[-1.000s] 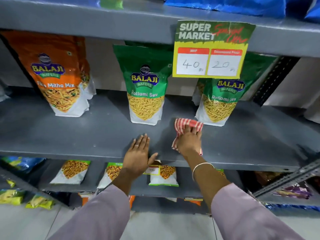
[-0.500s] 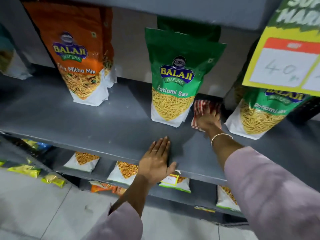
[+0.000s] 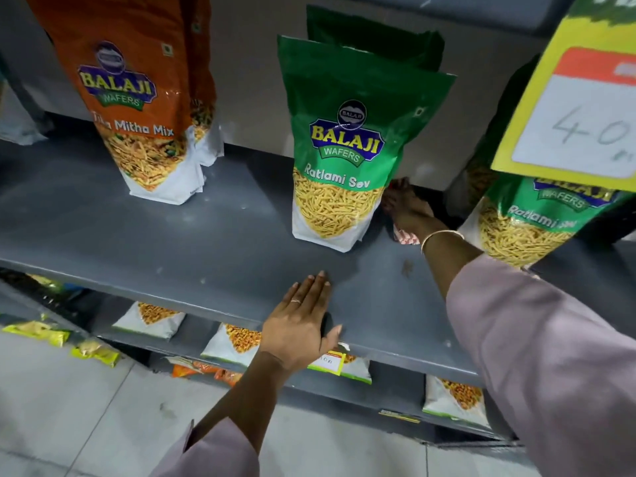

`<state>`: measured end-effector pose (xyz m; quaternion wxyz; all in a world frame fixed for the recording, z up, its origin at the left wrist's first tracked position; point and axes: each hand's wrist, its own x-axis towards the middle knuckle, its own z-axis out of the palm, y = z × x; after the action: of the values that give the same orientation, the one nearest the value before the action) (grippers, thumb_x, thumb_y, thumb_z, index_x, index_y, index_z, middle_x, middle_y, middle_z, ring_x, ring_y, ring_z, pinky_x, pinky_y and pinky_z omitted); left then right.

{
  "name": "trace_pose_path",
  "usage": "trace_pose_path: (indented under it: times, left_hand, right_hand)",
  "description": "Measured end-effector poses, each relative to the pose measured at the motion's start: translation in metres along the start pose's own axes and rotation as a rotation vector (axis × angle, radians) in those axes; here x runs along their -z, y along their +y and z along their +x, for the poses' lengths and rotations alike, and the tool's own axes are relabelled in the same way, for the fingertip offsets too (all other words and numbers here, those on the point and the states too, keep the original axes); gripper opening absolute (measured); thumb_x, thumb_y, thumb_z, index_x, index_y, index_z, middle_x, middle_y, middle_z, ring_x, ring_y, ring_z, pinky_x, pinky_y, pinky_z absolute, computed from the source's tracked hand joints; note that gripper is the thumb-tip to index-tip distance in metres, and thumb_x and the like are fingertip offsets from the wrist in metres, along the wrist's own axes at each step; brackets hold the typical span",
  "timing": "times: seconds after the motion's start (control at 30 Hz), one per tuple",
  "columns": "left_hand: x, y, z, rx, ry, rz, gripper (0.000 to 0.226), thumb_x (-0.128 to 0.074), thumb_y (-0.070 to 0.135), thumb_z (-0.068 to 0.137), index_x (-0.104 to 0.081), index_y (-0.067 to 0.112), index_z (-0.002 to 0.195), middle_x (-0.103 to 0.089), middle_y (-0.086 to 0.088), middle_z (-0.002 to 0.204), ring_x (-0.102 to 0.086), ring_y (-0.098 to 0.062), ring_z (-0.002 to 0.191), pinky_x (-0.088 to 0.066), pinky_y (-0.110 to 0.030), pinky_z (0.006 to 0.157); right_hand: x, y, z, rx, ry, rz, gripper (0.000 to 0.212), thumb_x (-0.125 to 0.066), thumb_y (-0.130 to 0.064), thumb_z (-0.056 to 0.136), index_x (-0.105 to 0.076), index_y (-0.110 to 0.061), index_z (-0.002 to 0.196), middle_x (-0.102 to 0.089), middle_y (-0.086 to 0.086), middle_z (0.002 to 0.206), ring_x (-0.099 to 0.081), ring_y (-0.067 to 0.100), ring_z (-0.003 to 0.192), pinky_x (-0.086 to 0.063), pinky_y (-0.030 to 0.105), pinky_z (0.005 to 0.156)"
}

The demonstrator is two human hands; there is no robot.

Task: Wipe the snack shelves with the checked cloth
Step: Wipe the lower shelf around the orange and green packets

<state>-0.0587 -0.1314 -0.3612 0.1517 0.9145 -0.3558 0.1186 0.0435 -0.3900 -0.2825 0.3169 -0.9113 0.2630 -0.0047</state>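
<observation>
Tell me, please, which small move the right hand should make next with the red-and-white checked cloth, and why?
Probably drag the red-and-white checked cloth back toward the front edge. The right hand presses it deep in the gap between the two green Ratlami Sev packets, near the back wall, while the grey metal shelf in front shows pale specks. The left hand rests flat on the edge.

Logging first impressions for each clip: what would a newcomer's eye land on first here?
The tall green Ratlami Sev pouch standing mid-shelf, with the orange Tikha Mitha Mix pouch to its left. Beside the green pouch, the right hand presses the checked cloth deep into the gap; the left hand lies flat on the shelf edge.
</observation>
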Motion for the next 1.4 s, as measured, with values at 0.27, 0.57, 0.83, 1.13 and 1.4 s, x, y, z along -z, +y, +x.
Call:
trace_pose_path:
  times: [0.27,0.57,0.83,1.13,1.4]
  left_hand:
    - [0.011,0.003,-0.001,0.016,-0.099,-0.011,0.062,-0.039,0.041,0.079,-0.062,-0.003,0.117,-0.059,-0.019,0.125,-0.059,-0.032,0.112,-0.029,-0.036,0.101]
    - [0.013,0.004,-0.003,0.013,-0.165,0.015,0.065,-0.035,0.042,0.080,-0.062,-0.005,0.116,-0.060,-0.021,0.123,-0.060,-0.032,0.111,-0.023,-0.036,0.102]
    - [0.010,0.004,-0.004,0.008,-0.137,0.010,0.065,-0.033,0.044,0.082,-0.061,-0.003,0.118,-0.059,-0.019,0.125,-0.058,-0.031,0.114,-0.033,-0.038,0.105]
    - [0.008,0.003,-0.003,-0.007,-0.133,0.013,0.067,-0.030,0.045,0.083,-0.059,-0.004,0.120,-0.057,-0.020,0.127,-0.056,-0.032,0.117,-0.033,-0.047,0.102]
    - [0.016,0.010,0.016,-0.032,-0.078,-0.039,0.070,-0.029,0.047,0.082,-0.055,-0.002,0.125,-0.053,-0.019,0.133,-0.050,-0.032,0.123,-0.033,-0.044,0.104]
  right_hand:
    - [-0.003,0.019,-0.097,0.141,0.021,-0.093,0.037,-0.051,-0.007,0.090,-0.069,-0.025,0.118,-0.060,-0.002,0.136,-0.055,0.020,0.126,-0.042,0.022,0.100]
    - [0.044,0.013,-0.191,0.084,-0.775,-0.290,0.050,-0.048,0.023,0.074,-0.065,0.006,0.118,-0.065,0.020,0.123,-0.069,0.006,0.091,-0.047,0.014,0.074]
    - [-0.004,0.044,-0.172,-0.055,-0.049,-0.176,0.049,-0.039,-0.019,0.099,-0.033,-0.017,0.148,-0.027,0.008,0.158,-0.025,0.027,0.146,-0.022,0.036,0.121]
    - [-0.033,0.049,-0.169,-0.080,0.070,-0.429,0.054,-0.023,-0.039,0.102,-0.009,-0.029,0.153,0.002,0.001,0.164,0.004,0.026,0.151,-0.010,0.046,0.123]
    - [-0.012,0.028,-0.120,-0.102,0.162,-0.365,0.057,-0.021,-0.040,0.102,-0.005,-0.021,0.154,0.004,0.009,0.163,0.004,0.030,0.150,-0.004,0.044,0.123]
